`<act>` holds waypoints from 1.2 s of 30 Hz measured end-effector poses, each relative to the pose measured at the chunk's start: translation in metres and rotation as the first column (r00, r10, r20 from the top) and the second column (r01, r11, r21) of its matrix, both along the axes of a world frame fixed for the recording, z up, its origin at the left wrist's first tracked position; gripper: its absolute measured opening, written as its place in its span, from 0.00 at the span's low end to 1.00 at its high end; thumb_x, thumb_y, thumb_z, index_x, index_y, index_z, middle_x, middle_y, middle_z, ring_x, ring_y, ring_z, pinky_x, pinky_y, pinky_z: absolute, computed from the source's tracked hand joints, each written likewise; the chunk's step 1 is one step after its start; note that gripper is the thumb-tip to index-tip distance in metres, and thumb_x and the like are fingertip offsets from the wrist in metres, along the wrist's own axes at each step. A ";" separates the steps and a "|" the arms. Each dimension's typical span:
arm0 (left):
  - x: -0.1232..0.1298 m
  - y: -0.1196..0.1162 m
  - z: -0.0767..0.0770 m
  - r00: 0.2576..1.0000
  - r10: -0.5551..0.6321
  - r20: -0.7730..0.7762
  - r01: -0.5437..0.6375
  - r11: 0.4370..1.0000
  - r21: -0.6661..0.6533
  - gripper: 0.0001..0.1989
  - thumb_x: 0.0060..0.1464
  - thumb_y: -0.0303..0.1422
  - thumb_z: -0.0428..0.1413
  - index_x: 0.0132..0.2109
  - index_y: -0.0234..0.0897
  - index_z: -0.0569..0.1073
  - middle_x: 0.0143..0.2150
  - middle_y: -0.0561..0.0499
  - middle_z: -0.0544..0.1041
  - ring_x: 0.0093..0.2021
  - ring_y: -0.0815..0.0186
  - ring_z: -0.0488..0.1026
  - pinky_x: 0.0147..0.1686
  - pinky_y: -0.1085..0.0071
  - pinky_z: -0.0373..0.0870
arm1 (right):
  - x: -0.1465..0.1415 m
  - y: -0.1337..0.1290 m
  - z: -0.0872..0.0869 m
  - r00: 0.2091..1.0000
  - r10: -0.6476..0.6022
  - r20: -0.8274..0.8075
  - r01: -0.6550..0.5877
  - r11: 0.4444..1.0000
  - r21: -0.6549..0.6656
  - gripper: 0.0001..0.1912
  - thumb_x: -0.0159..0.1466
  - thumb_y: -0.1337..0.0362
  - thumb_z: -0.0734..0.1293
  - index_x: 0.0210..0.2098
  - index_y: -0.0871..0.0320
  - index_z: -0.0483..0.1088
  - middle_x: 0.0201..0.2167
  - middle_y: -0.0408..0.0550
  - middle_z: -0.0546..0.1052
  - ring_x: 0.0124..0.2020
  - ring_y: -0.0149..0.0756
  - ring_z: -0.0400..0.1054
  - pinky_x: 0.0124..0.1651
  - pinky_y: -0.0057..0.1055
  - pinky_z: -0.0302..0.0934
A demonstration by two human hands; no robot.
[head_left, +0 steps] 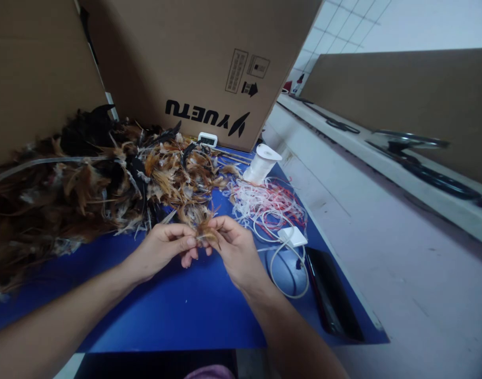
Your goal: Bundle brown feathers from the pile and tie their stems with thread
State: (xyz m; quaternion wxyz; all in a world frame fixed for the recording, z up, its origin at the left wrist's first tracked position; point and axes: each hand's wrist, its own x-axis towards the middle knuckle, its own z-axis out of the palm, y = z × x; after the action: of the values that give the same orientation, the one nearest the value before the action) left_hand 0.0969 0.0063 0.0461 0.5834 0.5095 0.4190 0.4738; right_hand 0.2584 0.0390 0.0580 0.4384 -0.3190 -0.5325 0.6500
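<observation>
Between my two hands, above the blue table (177,310), is a small bunch of brown feathers (206,231). My left hand (165,247) pinches it from the left with thumb and fingers. From the right, my right hand (236,247) grips the same bunch, its fingers closed on it. Just beyond the hands lies a large heap of brown, black and whitish feathers (169,176), which spreads to the left. The lower ends of the held feathers are partly hidden by my fingers.
A white spool (262,162) stands behind tangled white and red strings (264,202). On the right lie a white charger (292,237) with a looped cable and a black phone (333,295). Cardboard boxes (197,58) rise behind; a small white display (207,139) sits before them.
</observation>
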 end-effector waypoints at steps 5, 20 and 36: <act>0.000 0.000 0.000 1.000 0.002 -0.005 -0.002 1.000 0.012 0.13 0.54 0.35 0.58 0.25 0.33 0.74 0.22 0.52 0.75 0.20 0.73 0.69 0.24 0.76 0.66 | -0.001 0.001 -0.004 1.000 0.005 0.013 -0.005 1.000 -0.005 0.08 0.57 0.60 0.69 0.31 0.57 0.69 0.22 0.38 0.69 0.21 0.25 0.59 0.25 0.26 0.54; -0.002 0.002 -0.006 1.000 -0.015 0.014 0.014 0.999 0.040 0.12 0.55 0.35 0.57 0.26 0.32 0.74 0.22 0.53 0.75 0.20 0.74 0.69 0.24 0.77 0.65 | -0.007 -0.003 -0.001 0.997 0.028 -0.065 -0.034 0.995 -0.096 0.09 0.56 0.60 0.70 0.29 0.58 0.68 0.19 0.38 0.69 0.19 0.25 0.59 0.23 0.25 0.51; -0.002 0.002 -0.005 0.995 0.006 0.102 -0.009 1.000 0.025 0.09 0.55 0.33 0.58 0.30 0.32 0.75 0.23 0.53 0.75 0.20 0.74 0.69 0.23 0.77 0.67 | -0.006 -0.005 -0.001 1.000 0.002 -0.008 -0.002 1.000 -0.006 0.07 0.57 0.63 0.69 0.29 0.58 0.68 0.20 0.38 0.68 0.21 0.25 0.60 0.25 0.25 0.55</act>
State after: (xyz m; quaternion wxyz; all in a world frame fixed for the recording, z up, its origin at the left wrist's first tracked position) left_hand 0.0947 0.0084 0.0406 0.5957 0.4905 0.3845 0.5066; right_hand 0.2528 0.0341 0.0568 0.4390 -0.3171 -0.5291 0.6533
